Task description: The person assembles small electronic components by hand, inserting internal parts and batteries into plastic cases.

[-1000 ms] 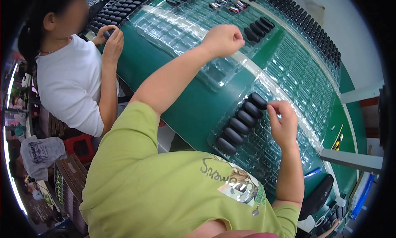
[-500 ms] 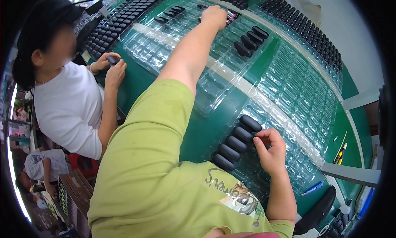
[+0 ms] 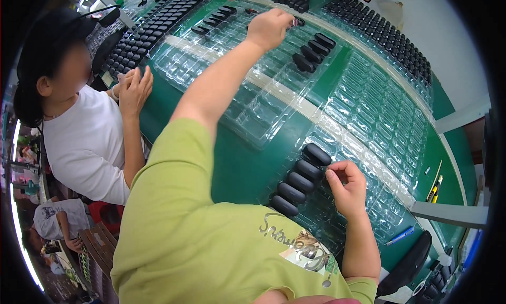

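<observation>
My left arm stretches far across the green table. My left hand has its fingers curled at a small dark part beside a row of black oval parts; a grip cannot be made out. My right hand rests close to me on a clear plastic blister tray, fingers curled with nothing visible in them. Its fingertips are just right of a row of several black oval parts seated in that tray.
Clear blister trays cover most of the table, with filled rows of black parts at the far left and far right. A person in a white shirt works at the left edge. Pens lie at the right.
My left arm reached from mid-table to the far black parts and now hovers there. My right hand slid slightly down along the near row of black parts.
</observation>
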